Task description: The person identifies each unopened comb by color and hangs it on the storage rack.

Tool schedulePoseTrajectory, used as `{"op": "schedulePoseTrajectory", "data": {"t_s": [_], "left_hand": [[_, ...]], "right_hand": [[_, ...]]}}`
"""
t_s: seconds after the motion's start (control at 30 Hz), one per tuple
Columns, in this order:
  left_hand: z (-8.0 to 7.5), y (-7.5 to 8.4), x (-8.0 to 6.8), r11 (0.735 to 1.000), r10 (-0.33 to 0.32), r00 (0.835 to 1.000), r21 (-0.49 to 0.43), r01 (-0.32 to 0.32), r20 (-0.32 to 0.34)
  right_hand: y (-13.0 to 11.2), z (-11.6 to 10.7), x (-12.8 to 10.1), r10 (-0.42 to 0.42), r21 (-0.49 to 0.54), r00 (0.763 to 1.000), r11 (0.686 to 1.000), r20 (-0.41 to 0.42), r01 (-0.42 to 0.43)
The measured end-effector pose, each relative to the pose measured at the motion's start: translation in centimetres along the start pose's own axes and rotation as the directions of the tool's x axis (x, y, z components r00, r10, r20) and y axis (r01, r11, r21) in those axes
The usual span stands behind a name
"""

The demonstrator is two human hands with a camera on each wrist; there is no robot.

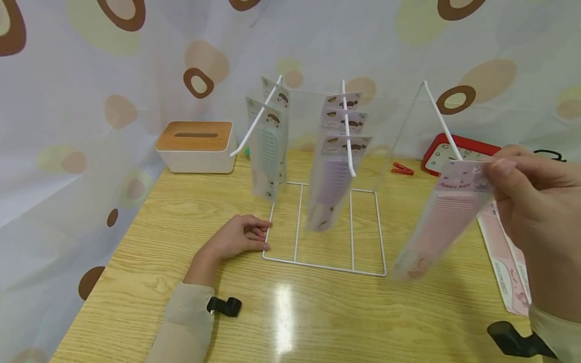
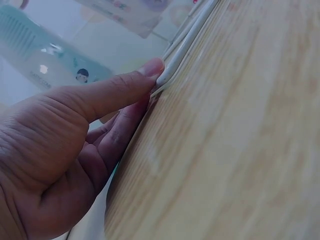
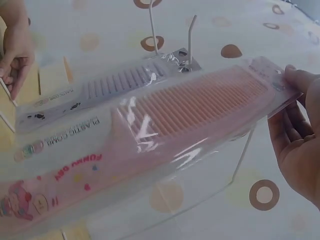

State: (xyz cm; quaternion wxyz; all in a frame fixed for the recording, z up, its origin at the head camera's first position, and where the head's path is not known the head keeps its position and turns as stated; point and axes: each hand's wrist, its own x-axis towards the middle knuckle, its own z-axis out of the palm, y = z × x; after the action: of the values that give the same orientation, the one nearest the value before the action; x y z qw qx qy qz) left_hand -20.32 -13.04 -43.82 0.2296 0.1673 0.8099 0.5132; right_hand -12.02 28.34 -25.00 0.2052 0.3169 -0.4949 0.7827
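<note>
A right hand pinches a pink pack by its card at the tip of the rack's right hook; whether the hook has passed through the card, I cannot tell. Beside the wrist, what look like two more pink packs lie unhung on the counter. The left hand pinches the base wire of the rack between thumb and fingers. Three purple packs hang from the middle hook, two green packs from the left hook; by my reckoning, the pink row is the part left. Open wood stretches before the rack and out to the counter's left edge. The right side is tighter, with loose packs, a clip and a red clock farther back. A tissue box stands far left, before the curtain.
</note>
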Motion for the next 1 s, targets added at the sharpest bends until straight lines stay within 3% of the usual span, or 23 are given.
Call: {"op": "schedulePoseTrajectory", "data": {"t_s": [0.07,0.2,0.3,0.4,0.6,0.7,0.83,0.9,1.0], "left_hand": [[0.0,0.0,0.0,1.000,-0.004,1.000,-0.001,0.004,0.000],[0.0,0.1,-0.1,1.000,-0.010,1.000,0.002,0.010,-0.006],[0.0,0.1,0.0,1.000,-0.008,1.000,0.004,0.008,-0.005],[0.0,0.1,0.0,1.000,-0.008,1.000,0.004,0.008,-0.005],[-0.1,-0.3,-0.1,1.000,0.004,1.000,0.010,-0.004,-0.015],[-0.1,-0.4,-0.1,1.000,0.006,1.000,0.006,-0.006,-0.016],[0.0,-0.4,-0.1,1.000,0.003,1.000,-0.002,-0.004,-0.017],[0.0,-0.3,0.0,1.000,0.006,1.000,-0.004,-0.006,-0.014],[0.1,-0.2,0.0,1.000,0.007,1.000,-0.005,-0.007,-0.009]], "right_hand": [[0.1,0.0,0.0,0.004,-0.037,1.000,0.999,-0.014,-0.005],[0.7,-0.2,0.5,0.018,-0.002,1.000,1.000,-0.015,-0.018],[1.4,-0.9,1.2,0.068,0.051,0.995,0.997,-0.077,-0.064],[2.2,-1.7,2.3,0.124,-0.047,0.979,0.990,-0.161,-0.133],[3.8,-3.0,5.6,0.194,-0.283,0.955,0.925,-0.225,-0.255],[4.4,-3.7,7.1,0.243,-0.318,0.935,0.892,-0.260,-0.321],[4.7,-4.5,8.4,0.344,-0.331,0.886,0.835,-0.310,-0.440],[4.8,-4.8,8.8,0.372,-0.308,0.875,0.831,-0.311,-0.463],[4.9,-5.3,9.1,0.380,-0.267,0.876,0.848,-0.297,-0.458]]}}
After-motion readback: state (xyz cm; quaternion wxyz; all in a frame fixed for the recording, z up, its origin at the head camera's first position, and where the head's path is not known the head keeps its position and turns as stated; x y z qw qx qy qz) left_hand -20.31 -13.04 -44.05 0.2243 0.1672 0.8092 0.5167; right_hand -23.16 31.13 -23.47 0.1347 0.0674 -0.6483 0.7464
